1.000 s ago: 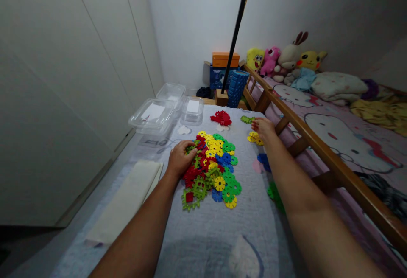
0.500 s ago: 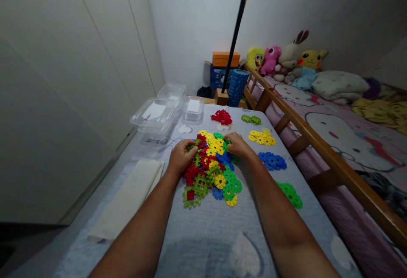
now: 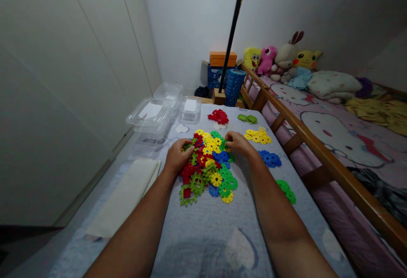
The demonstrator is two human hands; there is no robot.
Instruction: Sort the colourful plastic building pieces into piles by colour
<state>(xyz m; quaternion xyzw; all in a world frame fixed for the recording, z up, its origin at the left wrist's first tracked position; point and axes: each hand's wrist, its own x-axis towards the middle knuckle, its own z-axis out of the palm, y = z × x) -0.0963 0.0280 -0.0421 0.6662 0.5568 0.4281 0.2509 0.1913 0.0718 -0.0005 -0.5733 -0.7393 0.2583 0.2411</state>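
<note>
A mixed heap of plastic snowflake pieces in red, yellow, green and blue lies mid-table. My left hand rests on its left edge, fingers curled into red and green pieces. My right hand sits on the heap's upper right, fingers pinched on pieces I cannot name. Sorted piles lie around: red, light green, yellow, blue and dark green.
Clear plastic containers stand at the table's far left. A folded white cloth lies at the left. A wooden bed rail runs along the right. A black pole rises behind the table, with boxes and plush toys beyond.
A second ago my right hand was at the light green pile, far right. It came back to the heap's upper right half a second ago. My left hand stayed on the heap's left edge.
</note>
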